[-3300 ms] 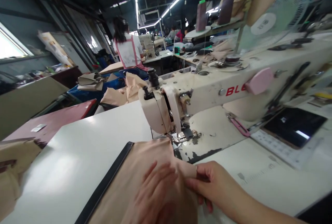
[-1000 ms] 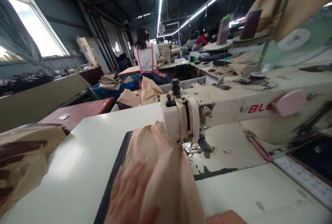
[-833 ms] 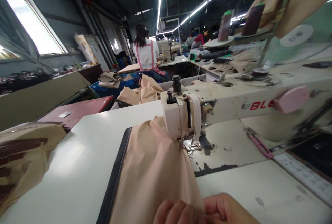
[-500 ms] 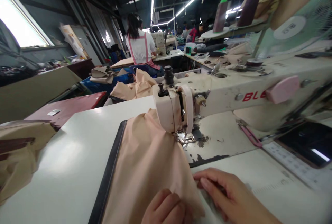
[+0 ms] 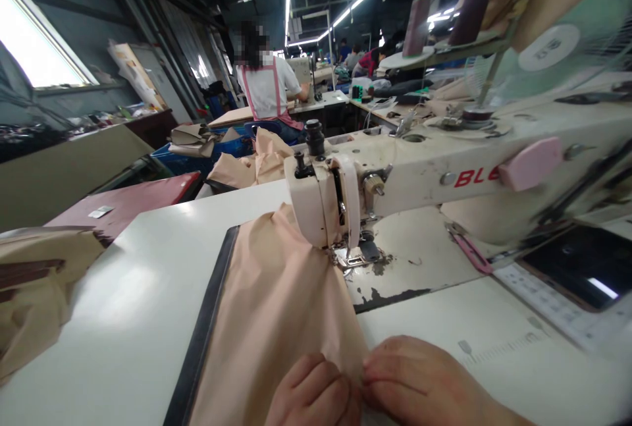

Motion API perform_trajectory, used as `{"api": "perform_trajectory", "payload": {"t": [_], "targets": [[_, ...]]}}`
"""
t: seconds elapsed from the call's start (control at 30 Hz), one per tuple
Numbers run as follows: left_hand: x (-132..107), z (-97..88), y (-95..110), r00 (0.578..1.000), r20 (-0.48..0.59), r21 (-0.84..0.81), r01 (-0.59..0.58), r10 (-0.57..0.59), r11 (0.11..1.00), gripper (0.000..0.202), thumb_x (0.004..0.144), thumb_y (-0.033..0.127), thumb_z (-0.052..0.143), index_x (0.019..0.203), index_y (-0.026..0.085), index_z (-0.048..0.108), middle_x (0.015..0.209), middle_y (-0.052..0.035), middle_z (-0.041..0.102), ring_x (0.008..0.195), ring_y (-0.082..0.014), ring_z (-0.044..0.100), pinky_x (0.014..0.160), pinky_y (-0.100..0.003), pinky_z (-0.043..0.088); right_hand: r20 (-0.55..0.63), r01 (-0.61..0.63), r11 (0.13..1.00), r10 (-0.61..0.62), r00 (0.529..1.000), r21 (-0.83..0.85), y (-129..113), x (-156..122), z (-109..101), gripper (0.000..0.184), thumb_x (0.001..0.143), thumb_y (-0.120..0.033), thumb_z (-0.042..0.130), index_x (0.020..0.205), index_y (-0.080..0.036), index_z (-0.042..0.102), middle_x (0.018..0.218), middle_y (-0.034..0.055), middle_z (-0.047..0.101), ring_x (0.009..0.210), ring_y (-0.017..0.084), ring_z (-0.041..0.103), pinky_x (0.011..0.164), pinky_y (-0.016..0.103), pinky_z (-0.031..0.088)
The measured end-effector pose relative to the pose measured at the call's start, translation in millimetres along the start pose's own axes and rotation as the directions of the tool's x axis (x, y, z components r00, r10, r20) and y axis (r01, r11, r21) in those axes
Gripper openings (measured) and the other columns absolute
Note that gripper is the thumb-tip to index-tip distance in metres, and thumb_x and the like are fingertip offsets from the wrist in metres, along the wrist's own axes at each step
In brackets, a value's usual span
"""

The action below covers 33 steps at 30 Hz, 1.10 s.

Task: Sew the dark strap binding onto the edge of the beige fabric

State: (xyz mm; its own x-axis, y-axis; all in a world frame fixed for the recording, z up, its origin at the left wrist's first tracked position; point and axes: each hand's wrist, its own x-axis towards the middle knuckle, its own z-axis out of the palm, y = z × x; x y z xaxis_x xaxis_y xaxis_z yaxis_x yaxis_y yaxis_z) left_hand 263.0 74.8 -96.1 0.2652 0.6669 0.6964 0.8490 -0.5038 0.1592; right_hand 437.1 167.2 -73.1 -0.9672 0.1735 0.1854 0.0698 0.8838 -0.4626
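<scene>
A peach-tan fabric piece [image 5: 276,307] with a dark band [image 5: 202,327] along its left side lies on the white table, its far part under the head of a sewing machine [image 5: 316,205]. My left hand [image 5: 313,393] is closed on the fabric near its right edge, at the bottom of the view. Close beside it, my right hand [image 5: 419,376] has its fingers pressed together on that same edge. The fingertips of both hands are partly hidden. The presser foot [image 5: 353,260] sits at the fabric's right edge, farther from me than both hands.
Right of the machine bed lie pink-handled snips [image 5: 471,251] and a dark phone [image 5: 582,265]. Thread cones [image 5: 417,24] stand above, near a fan [image 5: 557,51]. More tan fabric [image 5: 44,288] lies at left. A co-worker [image 5: 266,83] sits ahead, facing away.
My right hand has closed its fingers on the fabric's edge and turned, back of the hand up, next to my left hand. My left hand keeps its hold. The view has shifted slightly.
</scene>
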Motion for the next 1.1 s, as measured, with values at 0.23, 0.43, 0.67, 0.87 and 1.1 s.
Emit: {"api": "perform_trajectory", "payload": {"t": [0.23, 0.43, 0.67, 0.87, 1.1], "targets": [[1, -49.1, -49, 0.788, 0.597, 0.113, 0.107, -0.154, 0.988, 0.06, 0.09, 0.04, 0.051, 0.142, 0.02, 0.027, 0.145, -0.0053, 0.038, 0.133, -0.0226, 0.034, 0.11, -0.041, 0.031, -0.178, 0.148, 0.975, -0.177, 0.968, -0.166, 18, 20, 17, 0.043, 0.098, -0.014, 0.026, 0.083, -0.014, 0.066, 0.075, 0.0075, 0.069, 0.073, 0.017, 0.064, 0.073, 0.027, 0.054], [7, -48.5, -69, 0.686, 0.724, -0.066, -0.04, 0.075, 0.997, 0.059, 0.094, 0.045, 0.041, 0.145, 0.028, 0.018, 0.147, 0.0004, 0.033, 0.138, -0.0204, 0.024, 0.114, -0.048, -0.004, -0.268, 0.206, 0.933, -0.288, 0.919, -0.296, 32, 23, 13, 0.033, 0.096, -0.012, 0.034, 0.103, -0.01, 0.066, 0.099, 0.0085, 0.072, 0.092, 0.02, 0.067, 0.091, 0.03, 0.052], [26, -51.4, -87, 0.634, 0.773, -0.131, 0.113, 0.03, 0.985, 0.06, 0.091, 0.039, 0.049, 0.143, 0.035, 0.02, 0.149, 0.0026, 0.028, 0.139, -0.0258, 0.02, 0.111, -0.058, 0.0, -0.297, 0.137, 0.937, -0.238, 0.925, -0.322, 43, 37, 3, 0.038, 0.093, -0.006, 0.032, 0.103, -0.01, 0.068, 0.101, 0.0107, 0.072, 0.097, 0.019, 0.066, 0.096, 0.03, 0.048], [43, -48.2, -109, 0.614, 0.788, -0.128, 0.11, 0.034, 0.986, 0.052, 0.094, 0.039, 0.042, 0.143, 0.034, 0.024, 0.149, 0.0041, 0.028, 0.14, -0.0221, 0.019, 0.115, -0.05, 0.002, -0.319, 0.063, 0.942, -0.174, 0.931, -0.33, 52, 47, 8, 0.037, 0.085, -0.004, 0.038, 0.109, -0.005, 0.066, 0.113, 0.0141, 0.067, 0.106, 0.023, 0.062, 0.096, 0.032, 0.047], [45, -34.3, -132, 0.678, 0.735, -0.086, 0.103, -0.007, 0.991, 0.05, 0.093, 0.038, 0.043, 0.141, 0.035, 0.029, 0.148, 0.0038, 0.032, 0.137, -0.0241, 0.025, 0.11, -0.042, 0.024, -0.332, -0.031, 0.938, -0.091, 0.939, -0.346, 47, 49, 9, 0.04, 0.085, -0.007, 0.037, 0.115, -0.003, 0.063, 0.121, 0.0135, 0.062, 0.111, 0.023, 0.058, 0.096, 0.033, 0.048]]}}
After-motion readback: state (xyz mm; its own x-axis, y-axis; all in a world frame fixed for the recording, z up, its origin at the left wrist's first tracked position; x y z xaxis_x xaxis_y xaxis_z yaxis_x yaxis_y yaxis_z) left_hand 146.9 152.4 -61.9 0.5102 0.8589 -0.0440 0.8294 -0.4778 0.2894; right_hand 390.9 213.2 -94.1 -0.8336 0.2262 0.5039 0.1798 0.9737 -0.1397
